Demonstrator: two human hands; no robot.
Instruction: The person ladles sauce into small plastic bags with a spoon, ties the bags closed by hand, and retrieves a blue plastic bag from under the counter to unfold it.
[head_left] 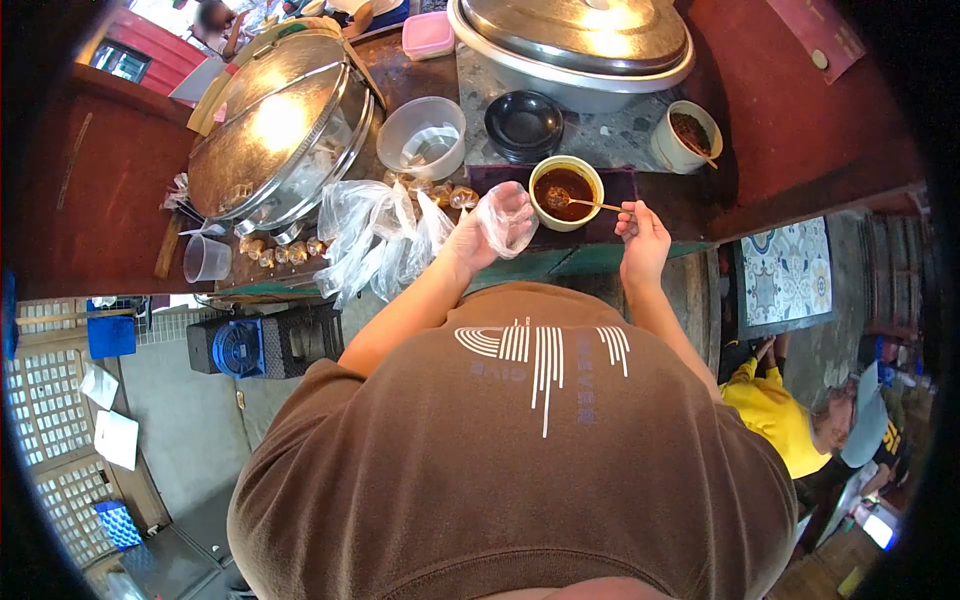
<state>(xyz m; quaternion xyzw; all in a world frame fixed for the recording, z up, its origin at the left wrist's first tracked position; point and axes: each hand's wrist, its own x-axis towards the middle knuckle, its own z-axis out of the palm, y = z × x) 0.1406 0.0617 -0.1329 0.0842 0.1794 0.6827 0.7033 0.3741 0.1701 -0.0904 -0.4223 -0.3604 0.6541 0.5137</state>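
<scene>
My left hand (474, 240) is closed on a small clear plastic bag (511, 232), which spreads over its fingers just left of a cream-coloured tub (565, 225). Dark reddish-brown sauce (572, 182) fills much of that tub. Between thumb and fingers my right hand (645, 238) pinches the handle of a spoon (598, 206), whose bowl end sits in the sauce. Beside my left forearm lies a heap of clear plastic bags (380, 235). Small knotted bags of brown liquid (463, 197) rest behind my left hand.
A large lidded steel pot (265, 125) stands at left, another lidded pot (580, 75) at the back. Nearby are a clear plastic tub (422, 138), black bowls (523, 125) and a second sauce tub (668, 150). A person in yellow (775, 415) is at right.
</scene>
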